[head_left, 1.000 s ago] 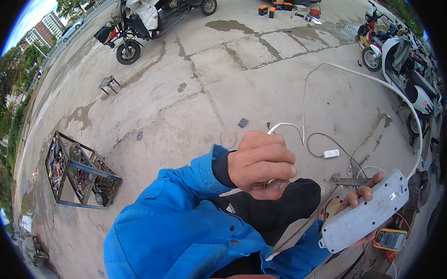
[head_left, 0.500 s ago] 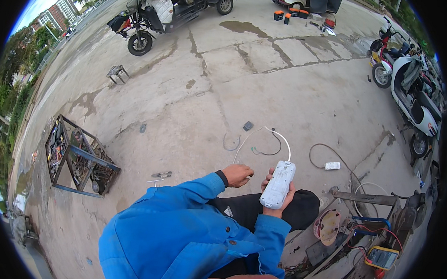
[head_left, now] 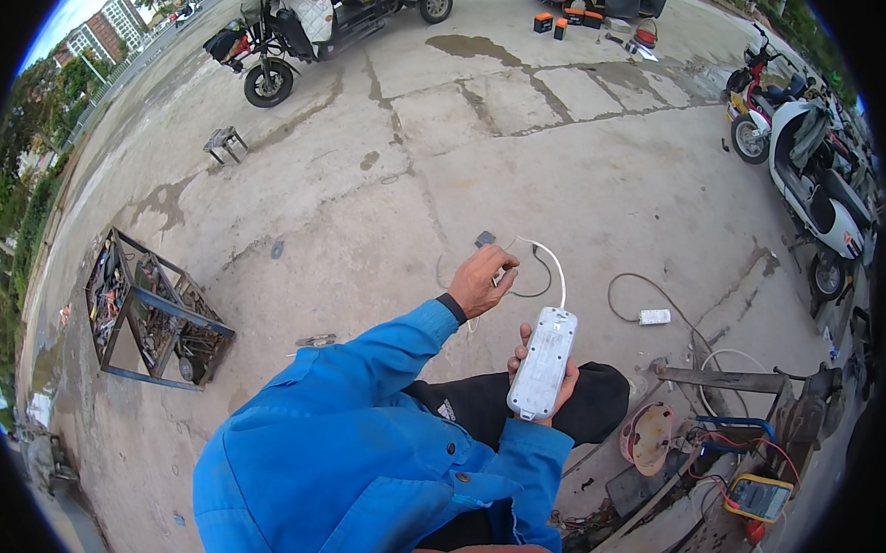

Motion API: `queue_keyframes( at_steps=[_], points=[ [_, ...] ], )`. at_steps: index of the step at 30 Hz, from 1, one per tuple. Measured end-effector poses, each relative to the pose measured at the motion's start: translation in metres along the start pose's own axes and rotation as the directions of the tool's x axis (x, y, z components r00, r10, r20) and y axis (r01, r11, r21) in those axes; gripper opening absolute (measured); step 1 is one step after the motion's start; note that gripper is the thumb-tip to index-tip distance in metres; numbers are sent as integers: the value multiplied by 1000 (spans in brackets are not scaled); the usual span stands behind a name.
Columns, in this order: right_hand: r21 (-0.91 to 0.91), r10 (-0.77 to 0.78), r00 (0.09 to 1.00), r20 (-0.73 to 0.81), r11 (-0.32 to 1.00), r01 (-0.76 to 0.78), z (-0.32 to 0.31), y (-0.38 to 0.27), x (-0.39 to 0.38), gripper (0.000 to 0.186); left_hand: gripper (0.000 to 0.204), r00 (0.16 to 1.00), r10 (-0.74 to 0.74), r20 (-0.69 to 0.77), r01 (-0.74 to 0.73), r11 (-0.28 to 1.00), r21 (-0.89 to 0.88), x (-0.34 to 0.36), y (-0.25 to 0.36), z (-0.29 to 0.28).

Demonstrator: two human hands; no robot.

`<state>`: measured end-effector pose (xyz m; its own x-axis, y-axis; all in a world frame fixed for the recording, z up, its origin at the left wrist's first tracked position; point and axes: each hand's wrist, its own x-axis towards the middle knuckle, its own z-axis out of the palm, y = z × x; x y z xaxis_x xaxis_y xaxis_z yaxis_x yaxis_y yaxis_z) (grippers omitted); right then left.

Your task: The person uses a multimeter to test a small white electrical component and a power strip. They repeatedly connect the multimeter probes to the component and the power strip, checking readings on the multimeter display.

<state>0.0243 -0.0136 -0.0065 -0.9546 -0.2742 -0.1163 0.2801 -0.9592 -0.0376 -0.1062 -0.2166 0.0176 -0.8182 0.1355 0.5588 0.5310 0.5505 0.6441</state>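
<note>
My right hand (head_left: 564, 389) grips a long white power strip (head_left: 543, 365) from below and the side, its screwed back facing up. A white cord (head_left: 559, 269) leaves its far end and arches left toward my left hand (head_left: 480, 281). That hand hovers left of the strip, apart from it, with fingers curled and thumb close to the fingertips. What those fingers hold, if anything, cannot be made out. Part of the cord passes behind the hand. Beyond it, a dark cable (head_left: 531, 288) and a small dark square piece (head_left: 485, 239) lie on the concrete.
A metal-framed bin of tools and scrap (head_left: 155, 313) stands at left, a small stool (head_left: 224, 143) farther off. To the right lie a white adapter (head_left: 655, 316) with cable, a yellow multimeter (head_left: 760, 497) and a round reel-like piece (head_left: 646, 436). Scooters (head_left: 813, 184) line the right edge.
My left hand has risen away from my lap toward the far cord loop. The power strip has tilted more upright in my right hand and shifted slightly left.
</note>
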Motion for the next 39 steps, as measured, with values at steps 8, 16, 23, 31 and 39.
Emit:
queue_keyframes(
  at_steps=[8,16,23,31,39],
  points=[
    [-54,21,1000,21,998,-20,1,5,-12,79,24,876,-343,339,429,875,-222,-53,2,49],
    [-116,14,999,48,993,-9,1,8,-13,81,31,750,-522,405,661,578,-479,-40,1,30],
    [-294,50,998,-31,954,-57,11,15,-11,79,37,714,-484,505,700,469,-539,-17,45,6],
    [-293,170,985,-17,941,-167,33,22,1,75,50,773,-410,483,615,669,-417,-15,57,-30],
    [-542,210,977,-41,817,-198,39,40,27,73,46,848,-482,219,527,735,-426,1,32,-69]
  ],
)
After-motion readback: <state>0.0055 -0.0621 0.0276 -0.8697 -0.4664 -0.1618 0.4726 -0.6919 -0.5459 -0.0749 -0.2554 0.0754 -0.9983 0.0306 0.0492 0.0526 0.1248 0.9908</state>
